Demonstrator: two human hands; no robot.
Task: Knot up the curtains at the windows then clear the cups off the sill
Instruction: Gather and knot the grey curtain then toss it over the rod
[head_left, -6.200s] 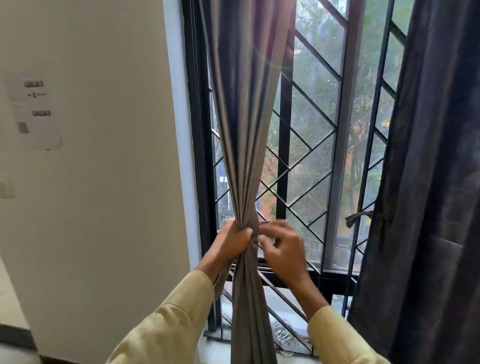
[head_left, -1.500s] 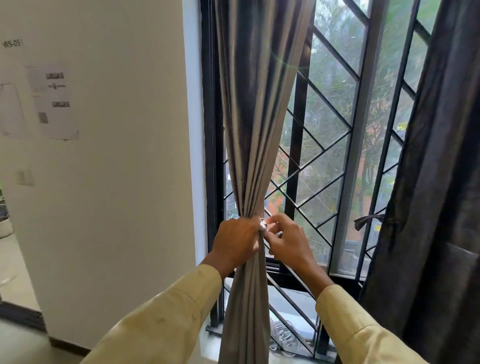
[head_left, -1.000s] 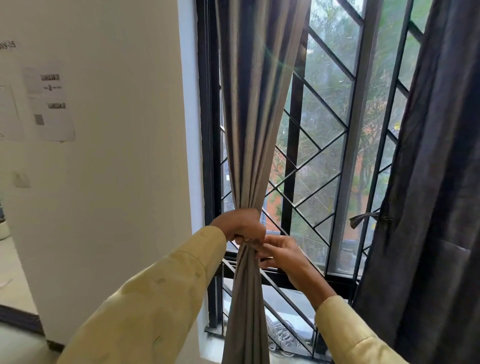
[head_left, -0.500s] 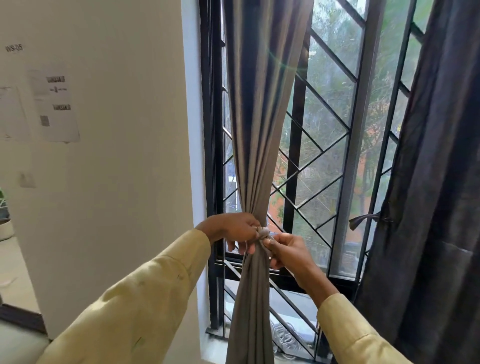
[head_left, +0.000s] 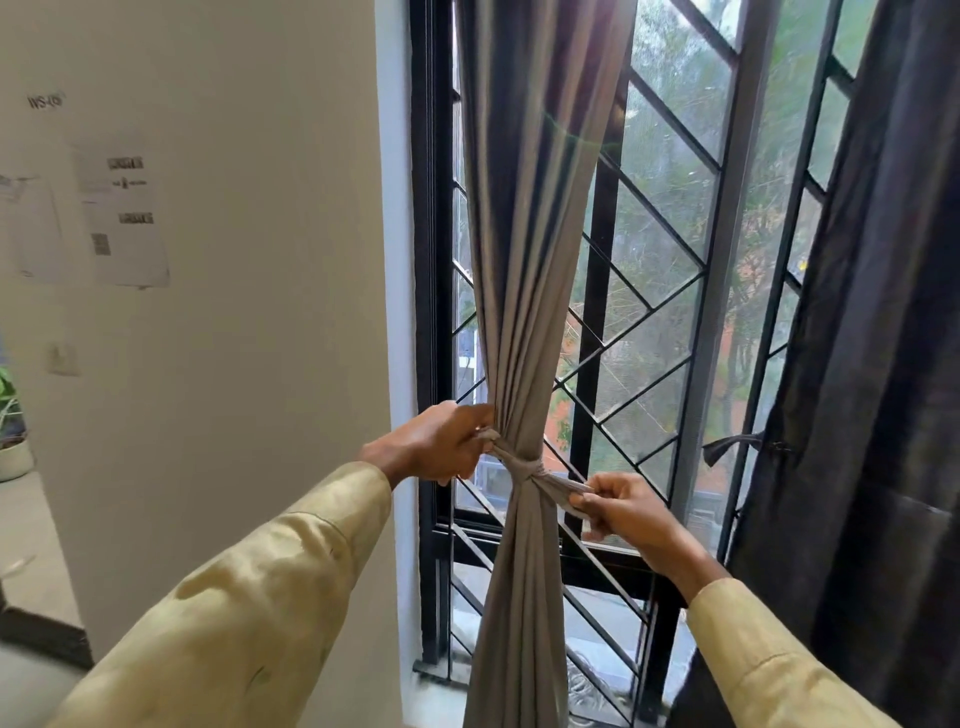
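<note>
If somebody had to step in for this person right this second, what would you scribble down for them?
Left hand: gripping one end of the tie band beside the grey curtain.
Right hand: gripping the other end, drawn out to the right.
Done: grey curtain gathered, band wrapped around it with a first crossing formed.
Left: finish the knot; the dark curtain on the right hangs loose. No cups are in view; check the sill lower down.

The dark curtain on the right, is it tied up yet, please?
No, the dark curtain hangs loose, with no band around it.
</note>
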